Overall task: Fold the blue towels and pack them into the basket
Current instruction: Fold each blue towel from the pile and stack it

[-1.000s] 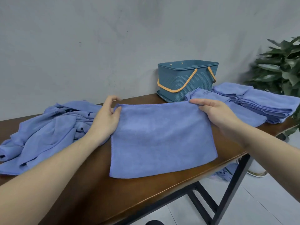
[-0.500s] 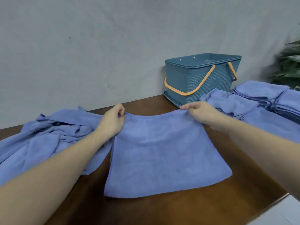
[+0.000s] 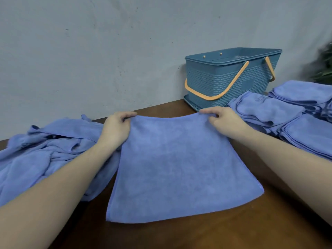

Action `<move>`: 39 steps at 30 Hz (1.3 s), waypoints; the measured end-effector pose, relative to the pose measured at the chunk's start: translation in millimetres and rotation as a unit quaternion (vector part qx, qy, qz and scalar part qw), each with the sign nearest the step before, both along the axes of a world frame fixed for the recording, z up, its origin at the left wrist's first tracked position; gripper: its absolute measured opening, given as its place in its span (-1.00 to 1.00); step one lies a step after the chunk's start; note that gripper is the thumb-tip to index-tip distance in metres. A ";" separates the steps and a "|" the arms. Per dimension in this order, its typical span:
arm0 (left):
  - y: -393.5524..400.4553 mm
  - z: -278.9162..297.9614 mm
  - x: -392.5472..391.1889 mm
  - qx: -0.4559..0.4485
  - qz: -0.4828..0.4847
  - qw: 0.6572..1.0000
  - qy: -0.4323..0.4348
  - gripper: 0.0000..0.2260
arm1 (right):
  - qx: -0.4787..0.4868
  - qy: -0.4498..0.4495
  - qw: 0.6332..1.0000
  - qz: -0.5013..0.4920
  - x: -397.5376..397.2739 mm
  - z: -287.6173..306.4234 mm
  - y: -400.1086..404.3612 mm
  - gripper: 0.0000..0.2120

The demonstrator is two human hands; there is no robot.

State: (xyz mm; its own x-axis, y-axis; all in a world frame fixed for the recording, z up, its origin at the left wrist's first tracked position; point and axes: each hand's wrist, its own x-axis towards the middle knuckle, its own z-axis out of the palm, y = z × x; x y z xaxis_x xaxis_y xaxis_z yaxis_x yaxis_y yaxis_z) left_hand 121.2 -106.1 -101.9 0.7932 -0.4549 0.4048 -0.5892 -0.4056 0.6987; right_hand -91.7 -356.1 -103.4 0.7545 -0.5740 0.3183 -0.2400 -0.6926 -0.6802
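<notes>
Brown tabletop [image 3: 179, 236], grey wall behind: left hand [image 3: 115, 129] and right hand [image 3: 227, 121] each pinch a far corner of the spread blue towel [image 3: 179, 169]. Basket [image 3: 231, 76] sits just beyond the right grip, folded towels [image 3: 287, 114] beside it, unfolded pile [image 3: 45, 153] outside the left.

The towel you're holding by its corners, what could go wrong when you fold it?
The left hand and right hand only pinch the far corners of the towel, so a corner might slip and spoil the fold. Its near edge lies close to the table edge and could slide off. The left elbow might drag the unfolded pile.
</notes>
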 end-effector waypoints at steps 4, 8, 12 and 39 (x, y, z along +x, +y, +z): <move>-8.6 -13.6 15.3 0.086 -0.014 0.994 -0.061 -0.69 | 0.018 0.050 0.999 0.006 12.9 -7.4 -7.1 -0.63; -6.3 -35.0 21.3 0.143 -0.031 0.988 -0.056 -0.75 | -0.018 0.079 0.996 -0.022 11.6 -29.0 -13.0 -0.68; -0.5 -33.8 13.8 0.123 -0.052 0.989 -0.065 -0.87 | 0.017 0.033 0.999 0.010 8.2 -32.4 -14.6 -0.65; 136.0 -35.6 -150.3 -0.004 -0.194 0.981 0.026 -0.52 | 0.142 -0.004 0.987 0.076 -175.0 -22.3 105.1 -0.82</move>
